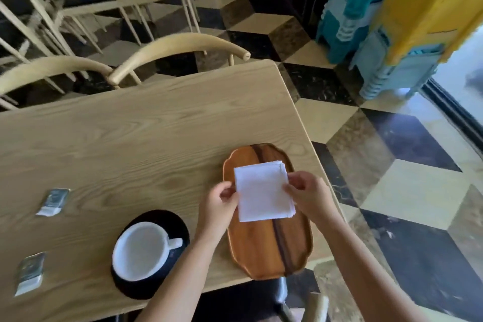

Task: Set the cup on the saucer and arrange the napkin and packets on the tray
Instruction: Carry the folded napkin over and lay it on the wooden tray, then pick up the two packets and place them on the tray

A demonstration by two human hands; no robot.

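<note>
A folded white napkin lies over the upper half of the oval wooden tray near the table's right edge. My left hand pinches the napkin's left edge and my right hand pinches its right edge. The white cup stands on the black saucer at the table's front, handle pointing right. Two silver packets lie on the table at the left: one farther back, one nearer the front edge.
The light wooden table ends just right of the tray. Two curved chair backs stand behind its far edge. Stacked blue plastic stools and a chequered floor lie to the right.
</note>
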